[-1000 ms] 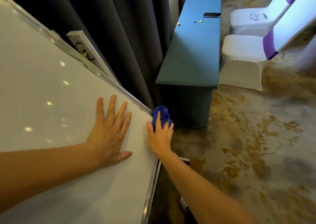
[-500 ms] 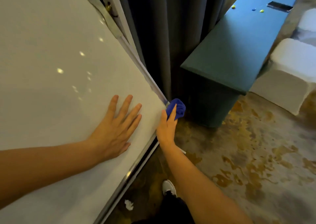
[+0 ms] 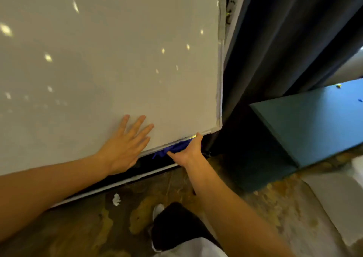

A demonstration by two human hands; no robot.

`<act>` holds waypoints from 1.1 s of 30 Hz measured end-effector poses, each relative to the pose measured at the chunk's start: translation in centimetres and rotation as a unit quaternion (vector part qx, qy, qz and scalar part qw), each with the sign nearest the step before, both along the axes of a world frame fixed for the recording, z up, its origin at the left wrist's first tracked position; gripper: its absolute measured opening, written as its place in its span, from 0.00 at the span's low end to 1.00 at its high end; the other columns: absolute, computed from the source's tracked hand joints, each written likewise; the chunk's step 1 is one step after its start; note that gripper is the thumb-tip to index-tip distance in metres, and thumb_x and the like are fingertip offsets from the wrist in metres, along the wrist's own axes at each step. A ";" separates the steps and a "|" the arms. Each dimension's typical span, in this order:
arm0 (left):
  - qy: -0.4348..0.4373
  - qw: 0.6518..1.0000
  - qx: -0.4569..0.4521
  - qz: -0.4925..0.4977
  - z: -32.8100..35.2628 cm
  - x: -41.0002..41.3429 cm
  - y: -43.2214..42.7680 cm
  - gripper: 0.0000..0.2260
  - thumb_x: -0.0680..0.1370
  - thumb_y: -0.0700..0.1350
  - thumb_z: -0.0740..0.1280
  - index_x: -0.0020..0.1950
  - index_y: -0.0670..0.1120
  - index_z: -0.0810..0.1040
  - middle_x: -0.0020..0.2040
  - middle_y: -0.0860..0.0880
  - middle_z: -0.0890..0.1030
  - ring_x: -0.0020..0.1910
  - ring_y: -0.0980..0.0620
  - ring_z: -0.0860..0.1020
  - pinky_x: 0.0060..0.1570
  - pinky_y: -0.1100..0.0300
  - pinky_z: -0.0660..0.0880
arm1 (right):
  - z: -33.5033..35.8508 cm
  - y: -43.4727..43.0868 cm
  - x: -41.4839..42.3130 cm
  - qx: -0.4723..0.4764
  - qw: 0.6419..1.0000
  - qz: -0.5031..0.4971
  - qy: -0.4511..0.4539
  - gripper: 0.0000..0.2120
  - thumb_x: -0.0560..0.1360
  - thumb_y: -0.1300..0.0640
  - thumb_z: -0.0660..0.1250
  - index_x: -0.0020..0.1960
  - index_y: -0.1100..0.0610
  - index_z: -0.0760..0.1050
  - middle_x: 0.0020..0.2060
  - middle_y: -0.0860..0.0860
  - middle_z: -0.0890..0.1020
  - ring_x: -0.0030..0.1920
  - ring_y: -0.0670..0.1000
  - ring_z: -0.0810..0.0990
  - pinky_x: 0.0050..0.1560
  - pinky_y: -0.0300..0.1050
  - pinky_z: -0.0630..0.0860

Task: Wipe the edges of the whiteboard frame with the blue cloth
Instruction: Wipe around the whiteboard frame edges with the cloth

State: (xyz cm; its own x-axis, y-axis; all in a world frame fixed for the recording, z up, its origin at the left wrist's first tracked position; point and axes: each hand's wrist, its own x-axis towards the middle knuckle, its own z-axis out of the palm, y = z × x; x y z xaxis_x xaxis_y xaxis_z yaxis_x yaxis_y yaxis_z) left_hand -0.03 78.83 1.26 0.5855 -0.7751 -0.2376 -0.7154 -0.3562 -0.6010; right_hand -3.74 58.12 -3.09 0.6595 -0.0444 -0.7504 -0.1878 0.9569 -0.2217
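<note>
A large whiteboard fills the upper left, with a thin silver frame along its right side and bottom. My left hand lies flat on the board face near the bottom edge, fingers spread. My right hand grips the blue cloth from below and presses it against the bottom frame edge, just left of the lower right corner. Most of the cloth is hidden under the frame and behind my fingers.
Dark curtains hang right behind the board's right edge. A teal table stands to the right. A white rail of the stand runs below the board. A crumpled paper scrap lies on the mottled floor beside my shoe.
My right hand with the cloth has gone round the lower right corner, from the side edge to under the bottom edge. My view has tilted down. My left hand stays flat on the board.
</note>
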 end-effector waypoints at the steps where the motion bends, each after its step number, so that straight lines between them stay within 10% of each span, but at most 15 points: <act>1: 0.002 1.000 -0.014 0.028 -0.3 -0.7 0.8 0.32 0.79 0.59 0.53 0.79 0.46 0.50 0.79 0.38 0.37 0.73 0.28 0.31 0.66 0.25 0.37 | 0.0 -0.2 -0.3 0.002 0.999 0.039 -0.002 0.32 0.75 0.33 0.59 0.68 0.54 0.73 0.65 0.61 0.76 0.64 0.66 0.75 0.65 0.66 0.71; 6: 0.042 0.952 -0.164 0.254 -2.1 -6.1 3.1 0.37 0.76 0.62 0.59 0.79 0.47 0.50 0.80 0.41 0.41 0.73 0.24 0.39 0.68 0.26 0.52 | 0.7 -6.0 -1.8 -0.006 0.993 0.117 -0.019 0.33 0.75 0.34 0.59 0.65 0.61 0.73 0.62 0.66 0.76 0.61 0.72 0.74 0.53 0.65 0.78; 11: 0.091 0.742 -0.437 0.500 -6.0 -7.6 -1.3 0.41 0.76 0.66 0.55 0.79 0.47 0.39 0.79 0.43 0.35 0.74 0.26 0.46 0.69 0.32 0.56 | 1.3 -12.9 -1.2 -0.357 0.926 0.124 -0.011 0.17 0.79 0.42 0.60 0.58 0.53 0.76 0.62 0.59 0.77 0.64 0.61 0.74 0.67 0.61 0.70; 13: 0.094 0.590 -0.567 0.567 -7.5 -7.0 -5.3 0.41 0.77 0.65 0.56 0.78 0.49 0.37 0.79 0.43 0.36 0.76 0.30 0.45 0.72 0.35 0.53 | -1.3 -13.6 -2.3 -0.632 0.724 0.269 -0.065 0.25 0.80 0.42 0.60 0.71 0.54 0.70 0.75 0.61 0.63 0.74 0.62 0.61 0.75 0.58 0.58; 17: 0.112 0.246 -0.731 0.626 -7.7 -4.9 -14.3 0.39 0.79 0.64 0.54 0.79 0.46 0.37 0.79 0.47 0.34 0.79 0.41 0.49 0.74 0.48 0.52 | -4.6 -19.3 -4.0 -0.849 0.169 0.429 -0.257 0.38 0.76 0.32 0.52 0.79 0.53 0.56 0.79 0.64 0.47 0.77 0.68 0.38 0.76 0.65 0.46; 21: 0.080 0.007 -0.834 0.547 -6.3 -2.6 -19.9 0.35 0.79 0.63 0.57 0.78 0.56 0.40 0.80 0.48 0.52 0.75 0.40 0.60 0.70 0.42 0.64 | -4.0 -24.9 0.7 -0.781 -0.138 0.427 -0.435 0.34 0.77 0.34 0.55 0.75 0.54 0.66 0.79 0.62 0.51 0.78 0.67 0.42 0.75 0.67 0.51; 25: 0.101 -0.215 -0.868 0.437 -4.7 -2.7 -22.1 0.29 0.75 0.68 0.58 0.74 0.59 0.61 0.69 0.50 0.71 0.52 0.44 0.76 0.50 0.45 0.75 | -1.9 -25.3 5.4 -0.669 -0.355 0.446 -0.477 0.33 0.78 0.34 0.53 0.75 0.53 0.67 0.80 0.57 0.45 0.78 0.62 0.37 0.76 0.59 0.39; 29: 0.087 -0.273 -0.874 0.392 -4.4 -2.9 -22.2 0.32 0.72 0.70 0.60 0.72 0.57 0.65 0.68 0.48 0.71 0.55 0.39 0.76 0.55 0.41 0.75 | -0.8 -20.5 8.0 -0.621 -0.464 0.374 -0.509 0.31 0.79 0.33 0.50 0.75 0.49 0.66 0.80 0.57 0.42 0.77 0.64 0.36 0.75 0.63 0.34; 33: 0.114 -0.288 -0.870 0.383 -5.2 -3.7 -20.9 0.34 0.73 0.70 0.59 0.74 0.55 0.64 0.73 0.44 0.68 0.64 0.34 0.72 0.60 0.38 0.71 | 0.2 -15.5 8.2 -0.607 -0.480 0.329 -0.541 0.30 0.79 0.35 0.52 0.77 0.47 0.62 0.80 0.57 0.46 0.78 0.64 0.40 0.75 0.66 0.36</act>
